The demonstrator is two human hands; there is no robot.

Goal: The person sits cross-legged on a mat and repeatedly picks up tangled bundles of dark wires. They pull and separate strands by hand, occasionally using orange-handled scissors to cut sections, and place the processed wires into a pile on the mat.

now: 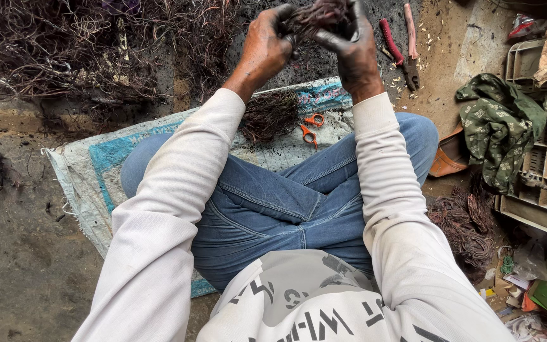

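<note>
Left hand (264, 47) and right hand (352, 47) both clench one wire bundle (318, 14) above orange scissors (310, 126) near woven mat's (106, 155) far edge.

Soft even daylight, faint shadows, sharp focus, wide-angle stretching at edges

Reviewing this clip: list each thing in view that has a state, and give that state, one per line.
left hand: raised, gripping the wire bundle
right hand: raised, gripping the same bundle
wire bundle: tangled, held between both hands
orange scissors: lying on the mat, blades hidden
red-handled pliers: lying on the ground, handles apart
wire clump: loose, on the mat
green cloth: crumpled beside the crates
woven mat: spread flat, dirty
</note>
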